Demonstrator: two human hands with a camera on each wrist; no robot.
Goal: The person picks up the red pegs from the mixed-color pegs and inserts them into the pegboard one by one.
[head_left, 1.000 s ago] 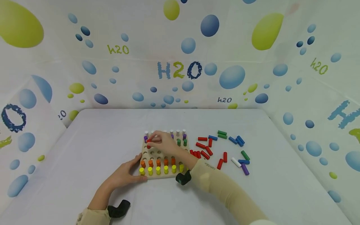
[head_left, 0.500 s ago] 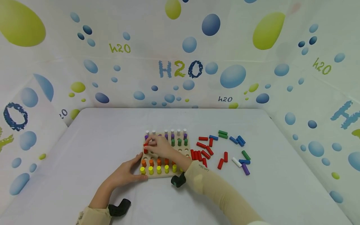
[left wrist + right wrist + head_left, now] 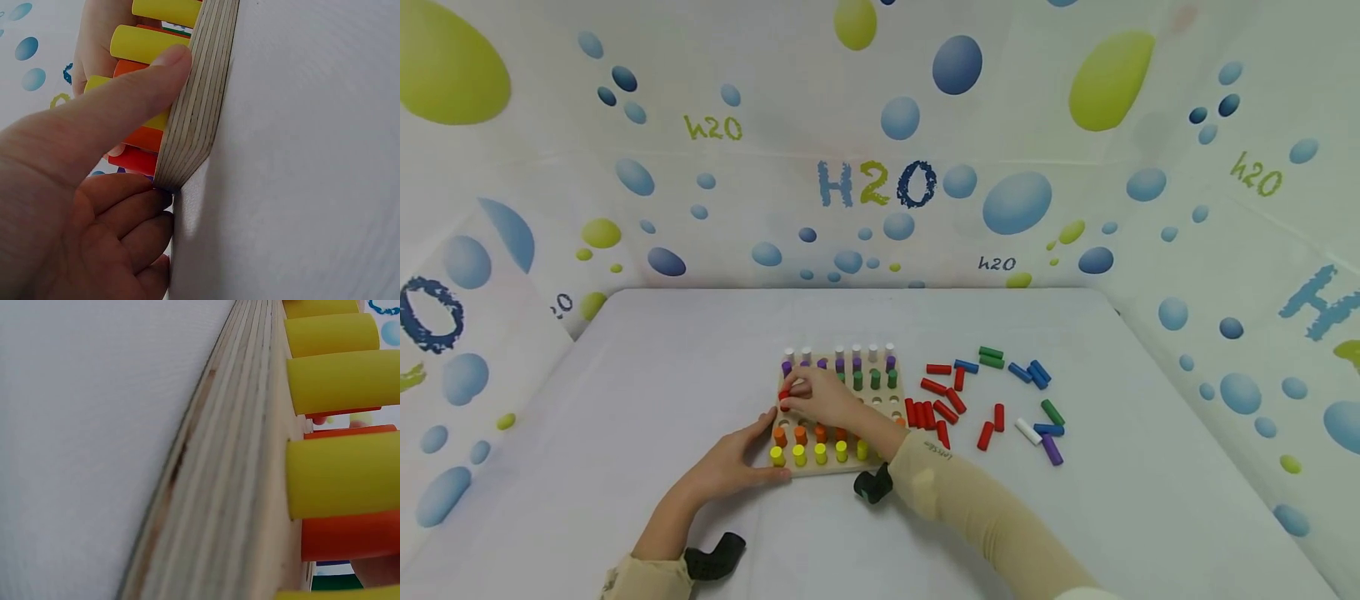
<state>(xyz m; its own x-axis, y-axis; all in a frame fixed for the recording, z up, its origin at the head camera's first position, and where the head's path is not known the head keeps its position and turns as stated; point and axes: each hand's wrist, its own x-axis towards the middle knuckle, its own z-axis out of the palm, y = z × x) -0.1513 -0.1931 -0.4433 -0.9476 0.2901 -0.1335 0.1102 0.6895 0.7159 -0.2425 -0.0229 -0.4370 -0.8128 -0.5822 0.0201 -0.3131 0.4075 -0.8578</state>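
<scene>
A wooden pegboard (image 3: 829, 472) lies on the white table, with rows of upright white, purple, green, orange and yellow pegs (image 3: 821, 453). My right hand (image 3: 829, 398) reaches over it and pinches a red peg (image 3: 784, 395), upright at the board's left side, in a row behind the orange pegs (image 3: 801, 435). At the near left corner my left hand (image 3: 730, 462) grips the board. The left wrist view shows its thumb (image 3: 137, 90) on the layered front edge and its curled fingers (image 3: 134, 222) against the side. Yellow pegs (image 3: 344, 478) fill much of the right wrist view.
Right of the board lie several loose red pegs (image 3: 945, 411). Farther right are loose blue pegs (image 3: 1020, 372), green pegs (image 3: 991, 353), a white peg (image 3: 1028, 431) and a purple peg (image 3: 1052, 450). A bubble-printed cloth (image 3: 880, 100) hangs behind the table.
My right hand has shifted slightly left and toward me, bringing the red peg from near the purple row to the board's left edge. The left hand stays at the corner.
</scene>
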